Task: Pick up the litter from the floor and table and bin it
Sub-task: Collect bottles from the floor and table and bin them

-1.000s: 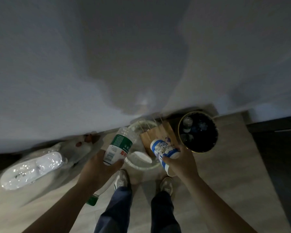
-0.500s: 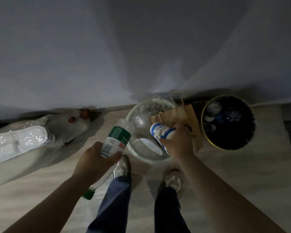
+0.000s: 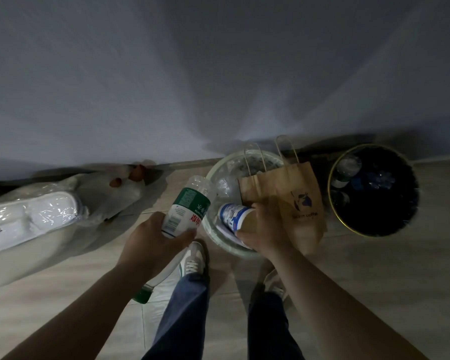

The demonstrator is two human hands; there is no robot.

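Gripping a clear bottle [image 3: 186, 214] with a green label round its middle, the left hand [image 3: 151, 245] holds it tilted, base up beside the rim of a pale round bin [image 3: 213, 237]. The right hand [image 3: 265, 229] curls round a white-and-blue cup [image 3: 233, 215] above that bin, against a brown paper bag [image 3: 296, 193] leaning over it; whether the fingers also hold the bag I cannot tell. A dark gold-rimmed bin [image 3: 331, 203] stands just right, bottles inside.
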